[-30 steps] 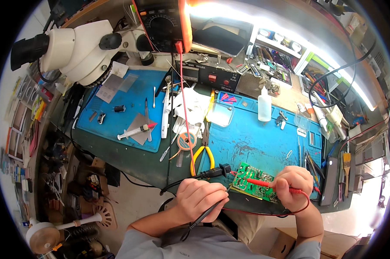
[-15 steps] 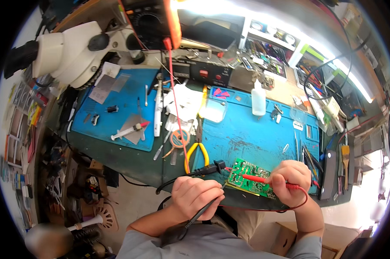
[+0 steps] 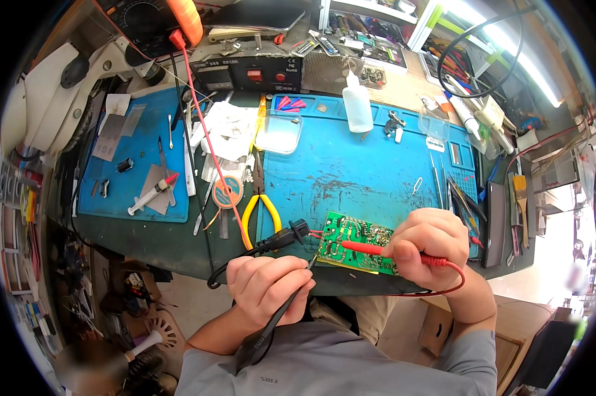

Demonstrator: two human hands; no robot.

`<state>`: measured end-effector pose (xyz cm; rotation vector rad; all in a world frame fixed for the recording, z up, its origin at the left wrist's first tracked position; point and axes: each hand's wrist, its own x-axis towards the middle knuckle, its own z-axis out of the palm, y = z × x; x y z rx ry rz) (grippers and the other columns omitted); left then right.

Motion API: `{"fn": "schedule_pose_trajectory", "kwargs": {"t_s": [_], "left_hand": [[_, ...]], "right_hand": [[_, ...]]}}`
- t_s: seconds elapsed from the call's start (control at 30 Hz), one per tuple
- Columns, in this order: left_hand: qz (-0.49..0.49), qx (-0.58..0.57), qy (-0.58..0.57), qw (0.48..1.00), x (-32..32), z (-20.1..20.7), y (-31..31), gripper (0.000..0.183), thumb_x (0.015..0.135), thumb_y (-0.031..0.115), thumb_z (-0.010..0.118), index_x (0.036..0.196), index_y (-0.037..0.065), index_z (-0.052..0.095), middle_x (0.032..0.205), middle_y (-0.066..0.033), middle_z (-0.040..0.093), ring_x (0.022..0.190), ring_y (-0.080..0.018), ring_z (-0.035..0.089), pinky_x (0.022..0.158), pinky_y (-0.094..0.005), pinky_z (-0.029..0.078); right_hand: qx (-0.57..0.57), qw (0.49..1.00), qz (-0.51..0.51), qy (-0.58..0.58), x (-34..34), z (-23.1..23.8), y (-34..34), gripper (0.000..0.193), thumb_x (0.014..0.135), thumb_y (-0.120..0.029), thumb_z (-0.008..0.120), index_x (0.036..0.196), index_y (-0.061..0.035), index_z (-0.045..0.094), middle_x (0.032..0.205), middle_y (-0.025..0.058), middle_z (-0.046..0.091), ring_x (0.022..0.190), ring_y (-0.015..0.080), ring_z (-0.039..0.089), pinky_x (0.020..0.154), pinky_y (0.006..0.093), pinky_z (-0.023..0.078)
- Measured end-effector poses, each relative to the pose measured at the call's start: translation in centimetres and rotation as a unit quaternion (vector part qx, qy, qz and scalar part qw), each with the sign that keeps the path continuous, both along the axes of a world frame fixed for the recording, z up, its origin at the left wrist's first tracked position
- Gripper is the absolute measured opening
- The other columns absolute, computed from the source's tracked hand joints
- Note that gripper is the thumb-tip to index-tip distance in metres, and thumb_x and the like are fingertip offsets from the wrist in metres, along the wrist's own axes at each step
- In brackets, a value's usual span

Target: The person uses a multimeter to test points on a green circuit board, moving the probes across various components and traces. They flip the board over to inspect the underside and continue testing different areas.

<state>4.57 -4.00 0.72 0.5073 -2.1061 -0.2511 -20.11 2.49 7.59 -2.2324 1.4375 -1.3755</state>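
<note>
A green circuit board (image 3: pixel 360 229) lies solder side up at the near edge of the bench. My right hand (image 3: pixel 435 245) is closed around a red test probe (image 3: pixel 370 249), which points left across the board; whether its tip touches is too fine to tell. My left hand (image 3: pixel 266 285) grips a black test probe (image 3: pixel 275 323), its tip up at the board's left corner. Just above that hand lies a black power plug (image 3: pixel 288 236) on a thick cord, and thin red wires run between it and the board. At the far left stands a multimeter (image 3: pixel 139 25) with an orange edge.
Yellow-handled pliers (image 3: pixel 269 212) and a spool of braid (image 3: pixel 228 190) lie left of the board. Beyond it, a blue mat (image 3: pixel 350 173) bears a white squeeze bottle (image 3: pixel 358 109) and tweezers (image 3: pixel 436 178). A microscope (image 3: pixel 47 99) and a syringe (image 3: pixel 154 191) are at left.
The whole view has shifted, so bench and hands appear farther left and higher. Both hands keep their grip on the probes, and the probes stay close to the same places by the board.
</note>
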Motion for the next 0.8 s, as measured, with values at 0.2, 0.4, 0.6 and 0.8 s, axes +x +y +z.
{"fn": "schedule_pose_trajectory", "kwargs": {"t_s": [0.2,0.4,0.6,0.8], "left_hand": [[0.001,-0.004,0.0,1.0,-0.07,0.06,-0.01,0.019,0.083,0.02,0.072,0.1,0.018,0.065,0.096,0.0057,0.068,0.077,-0.0127,0.058,0.072,-0.0278,0.039],[-0.003,0.008,0.007,1.0,-0.1,-0.01,-0.03,0.02,0.083,0.019,0.073,0.1,0.017,0.064,0.096,0.0046,0.068,0.076,-0.0136,0.058,0.071,-0.0287,0.04],[-0.019,0.016,0.007,1.0,-0.07,0.72,-0.28,0.019,0.081,0.015,0.072,0.097,0.014,0.063,0.092,0.0024,0.068,0.073,-0.0163,0.059,0.07,-0.031,0.041],[-0.003,0.005,0.016,1.0,-0.06,0.68,-0.23,0.012,0.083,0.016,0.07,0.093,0.014,0.064,0.089,0.0027,0.069,0.072,-0.0156,0.058,0.07,-0.0302,0.041]], "right_hand": [[0.001,1.0,0.003,-0.007,-0.02,-0.02,0.0,0.013,0.076,0.0,0.073,0.072,-0.0024,0.06,0.059,0.0068,0.055,0.045,0.0198,0.052,0.041,0.0293,0.04],[0.005,1.0,0.001,-0.01,0.0,-0.01,0.04,0.012,0.076,0.001,0.072,0.072,-0.0025,0.061,0.059,0.0073,0.057,0.046,0.0204,0.054,0.042,0.0294,0.041],[0.014,1.0,0.002,0.002,0.0,0.36,0.07,0.019,0.089,-0.006,0.061,0.07,-0.0042,0.061,0.063,0.0055,0.064,0.05,0.0182,0.059,0.046,0.0286,0.046],[0.017,1.0,-0.011,-0.005,0.25,0.36,0.1,0.014,0.082,-0.005,0.068,0.07,-0.0048,0.062,0.061,0.0055,0.06,0.047,0.019,0.057,0.043,0.0291,0.044]]}}
